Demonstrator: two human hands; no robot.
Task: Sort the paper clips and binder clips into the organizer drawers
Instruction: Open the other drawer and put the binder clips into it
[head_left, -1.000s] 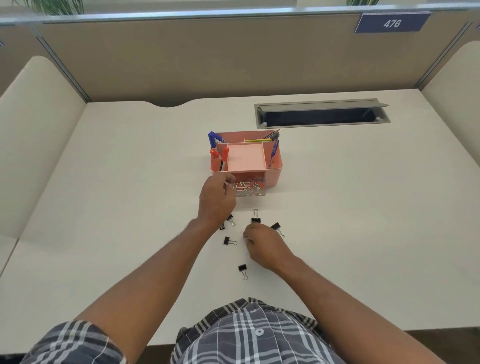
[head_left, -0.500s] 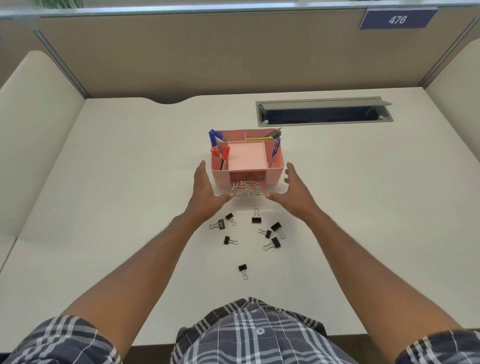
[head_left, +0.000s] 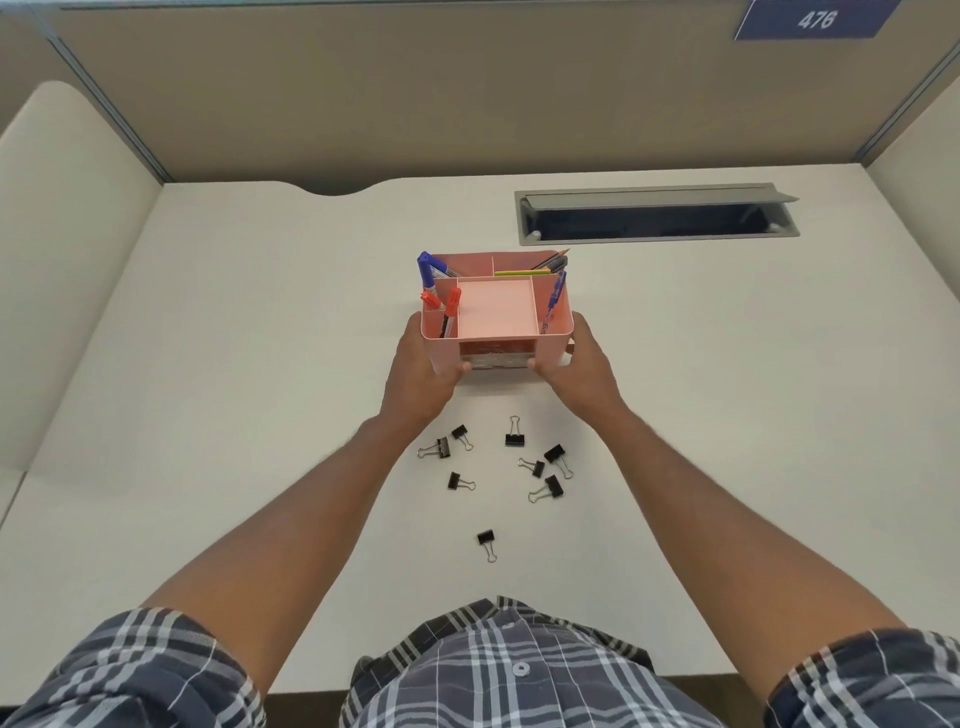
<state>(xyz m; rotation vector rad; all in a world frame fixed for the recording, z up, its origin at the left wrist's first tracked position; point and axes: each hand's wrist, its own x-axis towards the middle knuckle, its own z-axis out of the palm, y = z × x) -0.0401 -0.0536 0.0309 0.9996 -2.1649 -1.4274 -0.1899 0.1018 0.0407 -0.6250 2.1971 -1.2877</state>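
A pink desk organizer (head_left: 497, 316) stands mid-desk, with pens and pencils in its outer compartments. Its clear front drawer (head_left: 496, 359) holds colourful paper clips and sits nearly pushed in. My left hand (head_left: 415, 374) grips the organizer's left side, thumb on the drawer's front. My right hand (head_left: 579, 371) grips the right side the same way. Several black binder clips (head_left: 514, 439) lie scattered on the desk just below my wrists, one more binder clip (head_left: 485, 540) nearer to me.
A grey cable tray with a raised lid (head_left: 657, 213) is set into the desk behind and to the right of the organizer. Beige partition walls (head_left: 363, 93) close the desk at the back and sides.
My right hand left the binder clips and both hands came up to the organizer's sides. The drawer with paper clips, sticking out before, is now nearly pushed in.
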